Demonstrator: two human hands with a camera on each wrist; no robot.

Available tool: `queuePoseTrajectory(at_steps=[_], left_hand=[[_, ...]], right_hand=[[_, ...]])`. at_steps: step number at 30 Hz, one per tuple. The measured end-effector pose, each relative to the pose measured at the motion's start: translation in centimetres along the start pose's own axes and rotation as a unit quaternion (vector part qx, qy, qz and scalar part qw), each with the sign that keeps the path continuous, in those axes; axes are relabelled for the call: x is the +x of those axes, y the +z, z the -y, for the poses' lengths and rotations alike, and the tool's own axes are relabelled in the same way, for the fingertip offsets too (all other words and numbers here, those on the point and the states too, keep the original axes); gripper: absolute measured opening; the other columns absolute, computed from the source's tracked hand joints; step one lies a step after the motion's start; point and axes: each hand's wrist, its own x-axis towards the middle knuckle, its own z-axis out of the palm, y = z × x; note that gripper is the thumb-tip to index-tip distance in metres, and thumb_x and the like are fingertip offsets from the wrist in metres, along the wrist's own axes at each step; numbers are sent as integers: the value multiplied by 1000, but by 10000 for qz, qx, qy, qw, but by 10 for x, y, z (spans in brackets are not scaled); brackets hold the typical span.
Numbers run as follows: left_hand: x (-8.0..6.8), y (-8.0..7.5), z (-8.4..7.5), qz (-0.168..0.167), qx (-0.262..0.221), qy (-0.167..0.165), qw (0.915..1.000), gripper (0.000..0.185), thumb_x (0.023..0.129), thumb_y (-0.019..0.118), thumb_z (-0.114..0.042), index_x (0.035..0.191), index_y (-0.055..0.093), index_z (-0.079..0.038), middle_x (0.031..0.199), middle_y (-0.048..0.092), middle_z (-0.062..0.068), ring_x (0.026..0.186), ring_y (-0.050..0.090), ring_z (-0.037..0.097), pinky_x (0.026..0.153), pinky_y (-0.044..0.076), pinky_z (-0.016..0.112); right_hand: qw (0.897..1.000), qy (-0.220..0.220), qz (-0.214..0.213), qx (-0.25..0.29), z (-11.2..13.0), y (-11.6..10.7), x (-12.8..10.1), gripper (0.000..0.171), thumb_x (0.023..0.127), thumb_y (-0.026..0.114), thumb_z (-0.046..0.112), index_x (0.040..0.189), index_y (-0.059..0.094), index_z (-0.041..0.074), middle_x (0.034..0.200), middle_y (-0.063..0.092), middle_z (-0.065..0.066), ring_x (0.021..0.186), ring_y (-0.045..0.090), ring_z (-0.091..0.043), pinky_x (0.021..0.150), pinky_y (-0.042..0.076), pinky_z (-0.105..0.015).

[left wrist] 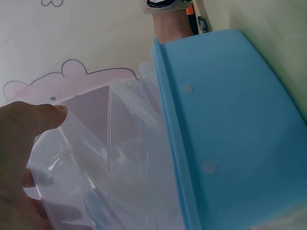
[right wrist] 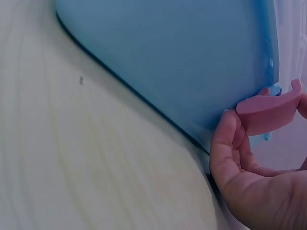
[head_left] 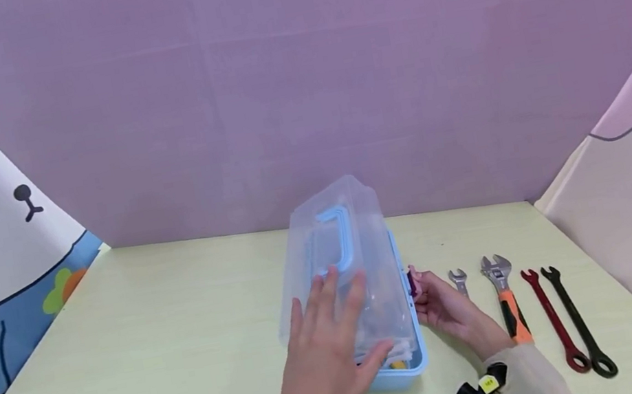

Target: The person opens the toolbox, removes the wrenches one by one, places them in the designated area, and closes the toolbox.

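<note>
A toolbox with a light blue base (head_left: 398, 380) and a clear plastic lid (head_left: 387, 303) stands mid-table in the head view. The lid is tilted, apart from the base along its right side, and has a blue handle (head_left: 346, 237). My left hand (head_left: 323, 352) lies spread on the lid with its fingers straight. In the left wrist view, the thumb (left wrist: 48, 117) shows at the lid's edge. At the box's right side my right hand (head_left: 451, 310) pinches a pink latch (right wrist: 268, 115), which stands out from the base in the right wrist view. Something yellow (head_left: 397, 365) shows inside the front end.
Right of the box lie a small open-end wrench (head_left: 458, 276), partly behind the right hand, an adjustable wrench (head_left: 500, 274) with an orange and black handle, a red combination wrench (head_left: 552, 318) and a black one (head_left: 577, 317). A purple cloth (head_left: 157, 147) rises behind the table.
</note>
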Motion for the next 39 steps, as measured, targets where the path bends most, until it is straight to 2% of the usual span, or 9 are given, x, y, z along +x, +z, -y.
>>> queuePoseTrajectory(at_steps=[5,10,16,20,25,29,33,39], left_hand=[[0,7,-5,-37,296,139,9995,79,77,72,-54,141,43,-18,140,48,21,126,49,43,93,45,67],[0,13,-8,164,487,311,9982,79,76,72,-54,140,43,-18,138,49,21,125,49,43,92,45,68],[0,22,-12,48,948,545,9940,83,71,75,-58,138,45,-19,133,52,21,121,52,43,92,47,66],[0,25,-15,212,1213,673,9901,81,72,72,-60,138,46,-21,134,52,21,123,52,42,94,46,64],[-2,27,-19,586,1460,740,9848,79,76,69,-59,140,44,-21,138,48,21,127,48,41,98,44,63],[-3,30,-22,838,1838,854,9757,79,77,66,-62,141,43,-22,140,47,19,130,46,39,102,42,62],[-4,33,-24,946,2072,974,9688,77,76,66,-63,139,46,-23,140,49,17,130,46,36,102,41,60],[-5,35,-23,864,2142,1009,9677,77,74,67,-64,137,48,-24,139,51,15,130,47,34,103,41,59]], right_hand=[[10000,-31,43,-18,-1,-1,1,26,102,40,26,89,60,15,87,66,2,81,61,-11,80,56,-23],[9994,-166,293,-87,-2,-4,4,30,103,34,23,90,60,14,87,67,2,82,63,-10,80,57,-23],[9985,-298,442,-147,-4,-5,4,31,103,32,20,91,60,14,87,67,3,81,63,-9,79,57,-22],[9984,-332,423,-166,-4,-6,4,33,103,32,21,89,61,15,85,66,4,79,62,-7,77,56,-21],[9986,-306,411,-126,-4,-7,4,33,103,34,22,85,62,16,84,66,4,80,62,-7,78,56,-20],[9989,-297,351,-100,-5,-7,3,33,102,35,22,86,63,16,84,67,5,80,62,-6,78,56,-19],[9988,-290,359,-140,-4,-6,3,35,103,33,22,88,64,16,86,68,5,81,63,-5,78,56,-19],[9989,-270,325,-199,-3,-6,4,34,103,34,23,89,64,16,89,69,4,84,64,-6,80,56,-19]])
